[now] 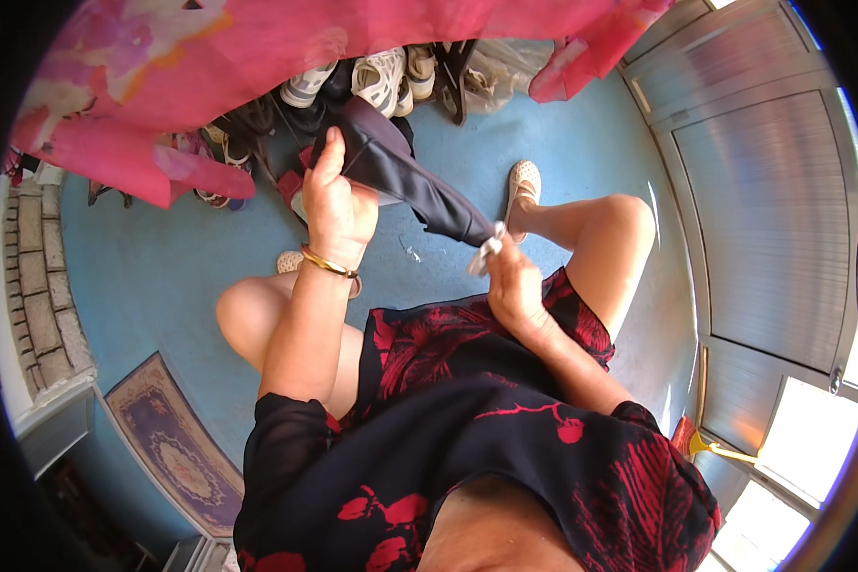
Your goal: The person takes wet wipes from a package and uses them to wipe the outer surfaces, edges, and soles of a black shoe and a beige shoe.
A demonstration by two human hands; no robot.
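Note:
My left hand (338,205) is raised in front of me, thumb up, closed on the wide end of a long dark shiny piece (405,179). That piece looks like smooth leather or coated fabric, with a dull purple-grey layer along its far side; its kind I cannot make out. It slants down to the right and narrows. At the narrow end my right hand (518,286) is closed, with a crumpled whitish bit (486,253), perhaps cloth or tissue, between the fingers. Both hands hang above my lap. A gold bracelet (332,265) circles my left wrist.
Several shoes (379,78) stand under a pink flowered cloth (286,29) at the back, beside a clear plastic bag (505,71). A patterned mat (176,439) lies at lower left on the blue floor (133,286). Panelled doors (767,219) line the right.

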